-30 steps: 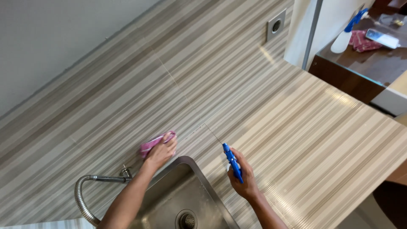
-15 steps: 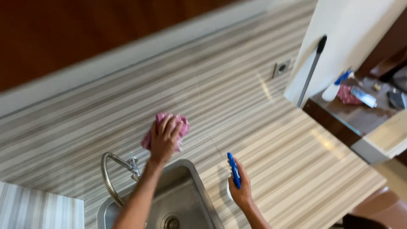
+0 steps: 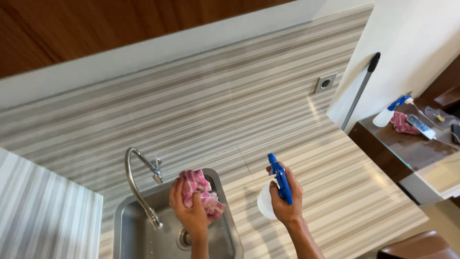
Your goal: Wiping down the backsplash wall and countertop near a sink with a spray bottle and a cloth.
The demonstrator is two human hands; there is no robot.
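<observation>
over a steel sink (image 3: 125, 225) set in a striped bench (image 3: 335, 192), the left hand (image 3: 188, 211) has its grip clamped on a crumpled pink cloth (image 3: 200, 188), while the right hand (image 3: 286, 199) is closed around a white spray bottle (image 3: 266, 202) with a blue trigger head, held just right of the basin. half a second ago the cloth was pressed flat on the bench behind the sink; it is now bunched above the basin beside the curved tap (image 3: 139, 184). a second spray bottle (image 3: 389, 114) and a red cloth (image 3: 401, 123) lie on a dark side table, far right.
</observation>
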